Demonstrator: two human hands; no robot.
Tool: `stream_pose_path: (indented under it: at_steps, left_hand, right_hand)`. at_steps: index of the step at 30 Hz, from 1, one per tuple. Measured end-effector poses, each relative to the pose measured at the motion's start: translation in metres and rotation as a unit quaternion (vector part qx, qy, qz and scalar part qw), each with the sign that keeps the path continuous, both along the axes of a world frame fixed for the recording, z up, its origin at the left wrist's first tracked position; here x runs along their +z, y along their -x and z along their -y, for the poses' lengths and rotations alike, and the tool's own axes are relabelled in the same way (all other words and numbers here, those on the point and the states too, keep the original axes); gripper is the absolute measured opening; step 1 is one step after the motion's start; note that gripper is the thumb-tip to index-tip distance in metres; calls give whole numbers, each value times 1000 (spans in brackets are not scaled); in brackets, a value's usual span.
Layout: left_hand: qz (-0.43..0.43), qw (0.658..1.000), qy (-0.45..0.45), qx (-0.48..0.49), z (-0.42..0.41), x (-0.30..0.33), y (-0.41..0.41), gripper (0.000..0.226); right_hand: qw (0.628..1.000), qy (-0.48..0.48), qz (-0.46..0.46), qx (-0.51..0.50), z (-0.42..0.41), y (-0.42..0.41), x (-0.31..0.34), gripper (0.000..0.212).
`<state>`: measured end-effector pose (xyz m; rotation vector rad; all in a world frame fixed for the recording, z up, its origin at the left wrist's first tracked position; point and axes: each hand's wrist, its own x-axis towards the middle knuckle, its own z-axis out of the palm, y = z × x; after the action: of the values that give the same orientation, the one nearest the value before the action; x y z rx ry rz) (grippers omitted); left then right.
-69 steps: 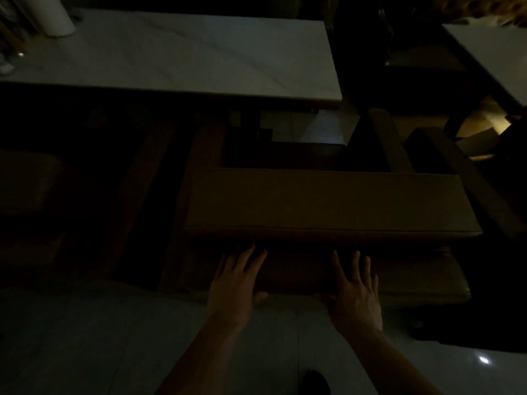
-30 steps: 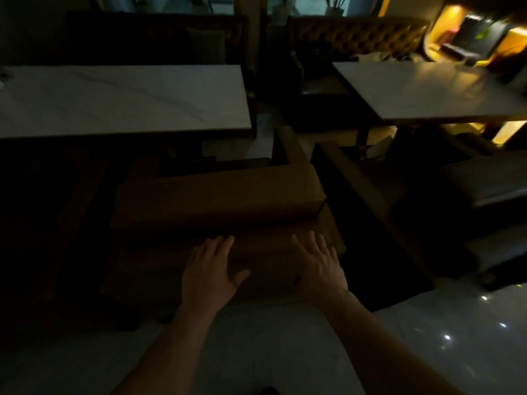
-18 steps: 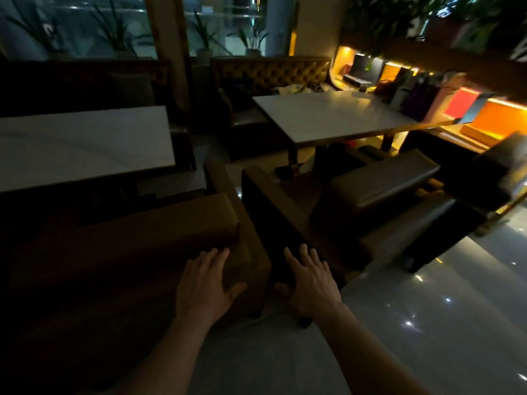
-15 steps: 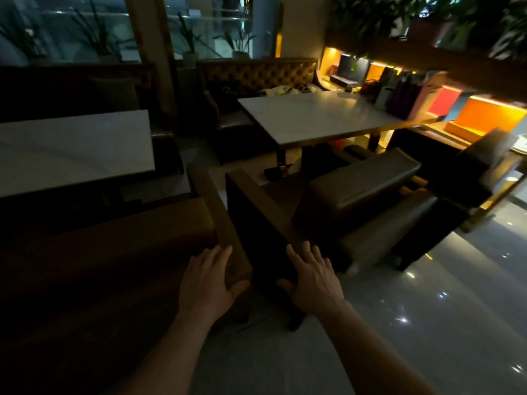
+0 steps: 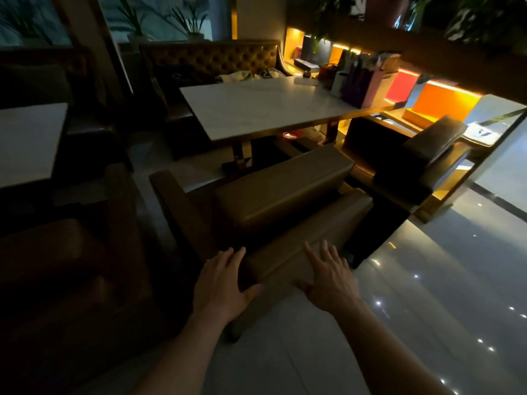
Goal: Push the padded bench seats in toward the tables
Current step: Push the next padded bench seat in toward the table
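Head view: both my hands reach over the near edge of the bench (image 5: pixel 285 212).
Left hand (image 5: pixel 221 283): fingers spread apart, at the bench's left corner; contact unclear.
Right hand (image 5: pixel 330 276): fingers splayed, holding nothing, on or just above the padded back.
Bench axis: runs from 8 to 2 o'clock.
Table (image 5: pixel 265 105): at 12 o'clock beyond the bench, so I judge the push goes that way.
Nearer hand: about equal.

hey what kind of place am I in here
Likely a restaurant or cafe after hours: marble-topped tables flanked by padded bench seats, a tufted booth sofa, and lit display shelves.
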<state>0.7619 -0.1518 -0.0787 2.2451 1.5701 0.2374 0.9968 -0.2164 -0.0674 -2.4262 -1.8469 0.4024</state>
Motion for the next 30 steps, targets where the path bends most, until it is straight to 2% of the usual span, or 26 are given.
stream_pose_path:
  at_steps: [8, 16, 30]
  left_hand:
    - [10, 1000, 26, 1, -79, -54, -114, 101]
    - [-7, 996, 79, 32, -127, -104, -202, 107]
    - [-92, 982, 73, 145, -147, -154, -281, 119]
  right_hand:
    - [999, 31, 11, 5, -76, -109, -41, 103]
    - [995, 85, 14, 59, -164, -196, -70, 105]
    - [952, 144, 45, 266, -256, -292, -142, 132]
